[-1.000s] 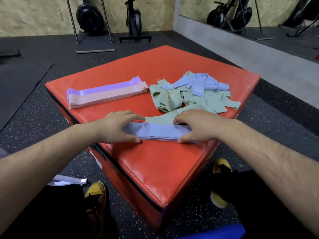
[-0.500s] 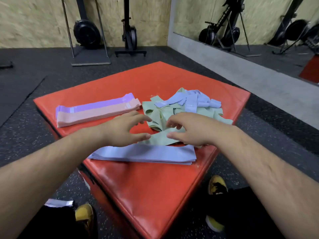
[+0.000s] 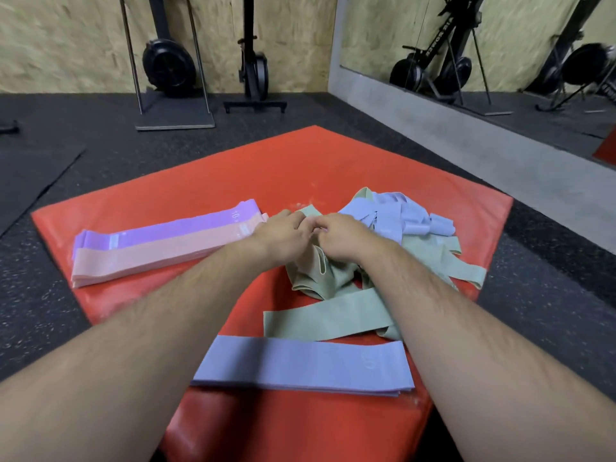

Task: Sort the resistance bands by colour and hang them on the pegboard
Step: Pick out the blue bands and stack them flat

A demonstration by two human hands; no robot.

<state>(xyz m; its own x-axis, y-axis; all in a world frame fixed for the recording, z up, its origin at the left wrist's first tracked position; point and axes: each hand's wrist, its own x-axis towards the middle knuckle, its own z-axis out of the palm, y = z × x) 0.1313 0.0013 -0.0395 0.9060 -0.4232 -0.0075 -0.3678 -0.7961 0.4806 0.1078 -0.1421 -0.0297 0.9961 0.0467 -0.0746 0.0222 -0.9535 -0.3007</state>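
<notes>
The tangled heap of sage-green elastic bands [image 3: 310, 278] lies right of centre on the red padded box [image 3: 300, 161], with pale-blue elastic bands [image 3: 393, 218] snarled over its upper right. The left hand [image 3: 283, 236] and right hand [image 3: 343, 240] meet on top, fingers curled into a green loop. The loop is best teased free slowly, one hand pinning the heap, then flattened near the neat blue stack [image 3: 300, 365] at lower centre.

Atop red box [image 3: 233, 168]: left hand [image 3: 283, 235], right hand [image 3: 343, 238] pinch green band [image 3: 309, 211].
</notes>
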